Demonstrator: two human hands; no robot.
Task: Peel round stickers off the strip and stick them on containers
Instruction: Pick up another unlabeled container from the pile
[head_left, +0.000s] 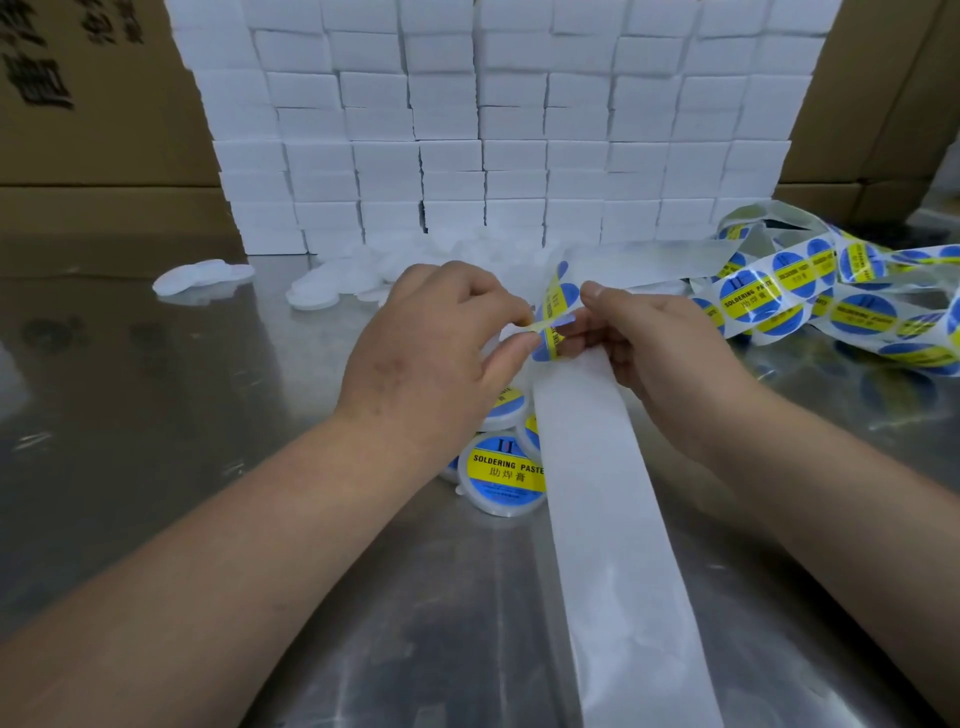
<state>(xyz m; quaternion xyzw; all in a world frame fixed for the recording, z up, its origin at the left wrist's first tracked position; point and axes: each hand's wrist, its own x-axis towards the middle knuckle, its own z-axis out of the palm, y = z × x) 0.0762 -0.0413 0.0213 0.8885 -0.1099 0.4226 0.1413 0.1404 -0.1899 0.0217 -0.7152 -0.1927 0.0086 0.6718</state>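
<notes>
- Labelled containers (506, 473) lie just left of the strip (613, 519), finished work kept close.
- At the strip's fold, the right hand (654, 353) grips the backing taut while the left hand (431, 343) pinches a sticker (553, 322) by its edge, apparently mid-peel.
- Beyond the strip, blank white containers (322, 291) wait.

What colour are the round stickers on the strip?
The round stickers are blue with a yellow band of dark text across the middle; head view shows it.
</notes>
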